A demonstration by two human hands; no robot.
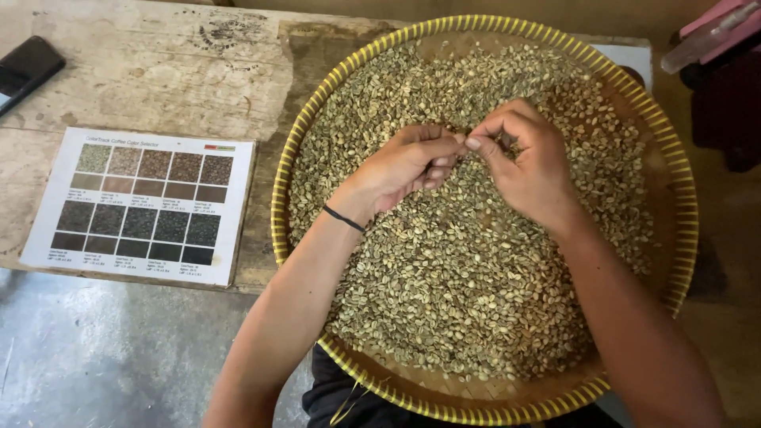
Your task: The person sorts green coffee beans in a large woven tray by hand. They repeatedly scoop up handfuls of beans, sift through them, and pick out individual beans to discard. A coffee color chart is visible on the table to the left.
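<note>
The woven tray is running off the bottom edge of the picture, so its near rim is showing only in part. The left hand and right hand are covering the pale green beans beneath them, and whatever the fingers are pinching between them is too small to tell. A dark flat object at the counter's far left corner is being cut off by the picture's left edge. The colour chart's captions are too small to make out. Pink and dark things past the counter's far right corner are being cropped and blurred.
</note>
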